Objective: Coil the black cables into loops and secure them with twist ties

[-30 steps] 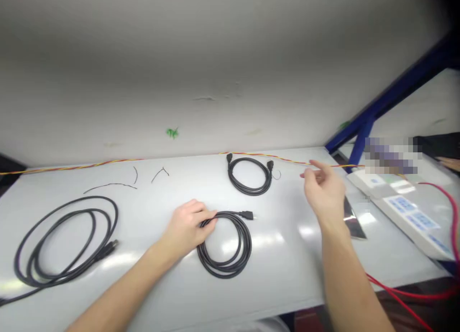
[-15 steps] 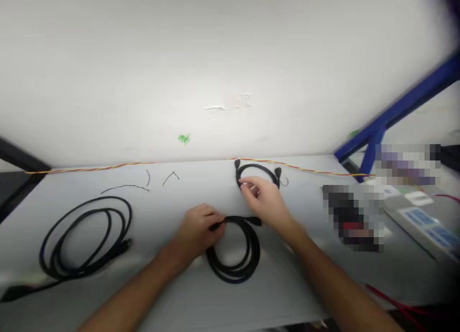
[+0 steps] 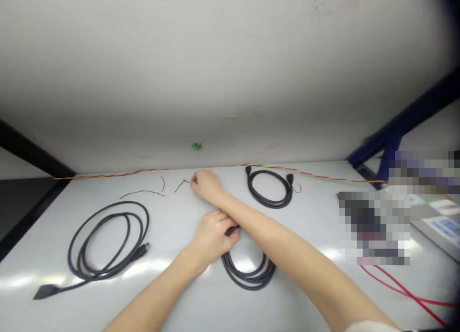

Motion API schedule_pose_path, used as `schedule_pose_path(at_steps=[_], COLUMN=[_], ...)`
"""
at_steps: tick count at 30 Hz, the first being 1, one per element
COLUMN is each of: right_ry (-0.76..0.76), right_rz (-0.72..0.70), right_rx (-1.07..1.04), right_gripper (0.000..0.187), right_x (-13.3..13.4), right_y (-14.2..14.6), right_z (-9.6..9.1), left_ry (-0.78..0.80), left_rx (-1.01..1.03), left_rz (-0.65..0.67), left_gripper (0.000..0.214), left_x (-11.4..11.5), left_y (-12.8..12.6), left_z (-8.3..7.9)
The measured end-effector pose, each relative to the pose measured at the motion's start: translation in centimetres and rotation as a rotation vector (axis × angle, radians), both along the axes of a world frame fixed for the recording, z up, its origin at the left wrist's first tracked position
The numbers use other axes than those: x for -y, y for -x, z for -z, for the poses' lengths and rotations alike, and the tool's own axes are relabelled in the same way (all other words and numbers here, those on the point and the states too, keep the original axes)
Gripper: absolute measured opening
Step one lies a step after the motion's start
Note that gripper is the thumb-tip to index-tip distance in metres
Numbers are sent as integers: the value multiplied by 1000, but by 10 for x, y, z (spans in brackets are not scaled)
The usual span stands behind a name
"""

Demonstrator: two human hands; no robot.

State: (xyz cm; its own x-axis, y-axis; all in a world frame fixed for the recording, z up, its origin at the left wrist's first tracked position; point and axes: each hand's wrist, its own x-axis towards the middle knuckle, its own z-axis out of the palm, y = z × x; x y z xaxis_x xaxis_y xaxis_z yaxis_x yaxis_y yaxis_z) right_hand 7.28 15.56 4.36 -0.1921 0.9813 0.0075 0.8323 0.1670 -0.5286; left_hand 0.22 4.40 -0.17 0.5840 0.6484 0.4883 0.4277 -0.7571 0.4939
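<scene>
A coiled black cable [image 3: 247,281] lies in front of me on the table. My left hand [image 3: 217,231] is closed around the upper left of its loops. My right hand [image 3: 206,184] is crossed over beyond the left, fingers pinched at the right end of a short bent black twist tie [image 3: 179,186]. Its forearm covers part of the coil, including the connector end. To the left lie a longer thin black twist tie [image 3: 142,191] and a short curved one [image 3: 163,183].
A looser black cable coil [image 3: 74,241] with connectors lies on the left. Another neat coil [image 3: 269,204] rests at the back right. A red-and-yellow twisted wire [image 3: 316,177] runs along the wall. Red cables [image 3: 406,291] and a blurred-out dark object [image 3: 366,222] are at right.
My right hand has moved left from the back coil, across my left hand, to the bent twist tie. My left hand keeps its hold on the coil. The view has shifted slightly.
</scene>
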Motion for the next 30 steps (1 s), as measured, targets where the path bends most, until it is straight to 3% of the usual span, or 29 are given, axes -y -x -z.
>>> schedule_pose_path(at_steps=[4, 8, 12, 14, 18, 22, 26, 30], right_ry=[12, -48, -78, -90, -48, 92, 163, 118], right_rz=[16, 37, -65, -88, -70, -82, -69, 85], right_rx=[17, -67, -234, -462, -552, -457, -413, -533], right_gripper=[10, 17, 13, 11, 37, 41, 45, 41], right_x=[5, 17, 41, 59, 94, 115, 121, 124], right_y=[-12, -40, -79, -102, -148, -185, -197, -180], right_z=[6, 9, 8, 9, 10, 7, 2, 4], left_ry=[0, -38, -87, -80, -27, 19, 40, 18], left_rx=[-7, -64, -106, -109, -109, -134, -102, -96], left_rz=[13, 1, -37, -31, -27, -49, -16, 13], left_gripper=[15, 11, 4, 7, 7, 11, 10, 10], left_x=[0, 0, 1, 2, 3, 3, 2, 1], left_y=[1, 1, 1, 1, 1, -1, -2, -3], left_z=[2, 2, -4, -8, -14, -19, -21, -21])
